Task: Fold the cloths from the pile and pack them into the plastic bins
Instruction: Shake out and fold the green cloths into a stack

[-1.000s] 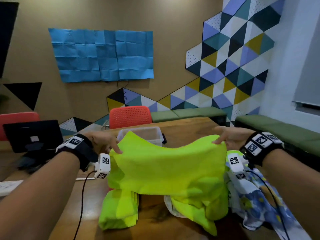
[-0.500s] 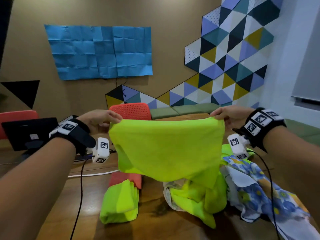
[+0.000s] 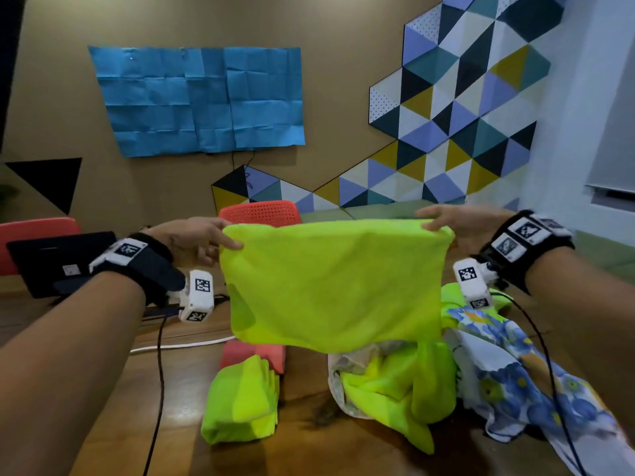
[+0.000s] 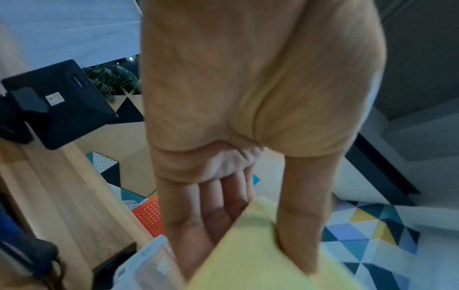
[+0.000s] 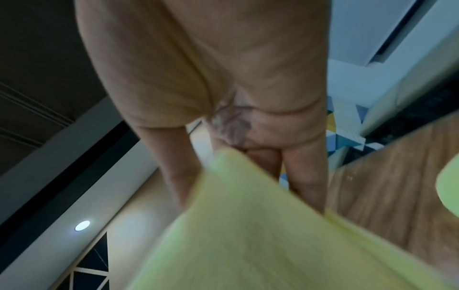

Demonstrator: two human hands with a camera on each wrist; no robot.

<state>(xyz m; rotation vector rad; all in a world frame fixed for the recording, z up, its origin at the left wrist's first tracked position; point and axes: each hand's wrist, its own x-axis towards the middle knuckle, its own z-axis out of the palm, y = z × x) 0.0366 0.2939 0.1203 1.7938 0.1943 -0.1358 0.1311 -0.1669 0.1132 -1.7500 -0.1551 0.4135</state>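
A lime-green cloth (image 3: 333,283) hangs spread in the air above the table. My left hand (image 3: 220,240) pinches its top left corner and my right hand (image 3: 434,224) pinches its top right corner. In the left wrist view the thumb and fingers (image 4: 218,221) clamp the cloth (image 4: 261,255). The right wrist view shows the cloth (image 5: 248,235) gripped the same way. A folded lime-green cloth (image 3: 240,403) lies on the wooden table (image 3: 120,424) below. The pile (image 3: 398,383) of crumpled green and floral cloths lies at the right. A corner of a clear plastic bin (image 4: 146,261) shows only in the left wrist view.
A folded red cloth (image 3: 252,355) lies behind the folded green one. A black tablet on a stand (image 3: 62,259) is at the left, with cables (image 3: 178,343) on the table. Red chairs (image 3: 259,213) and a green bench (image 3: 388,209) stand beyond the table.
Both hands have raised the green cloth from low over the table to chest height, pulling its top edge taut. The cloth now hides the plastic bin in the head view.
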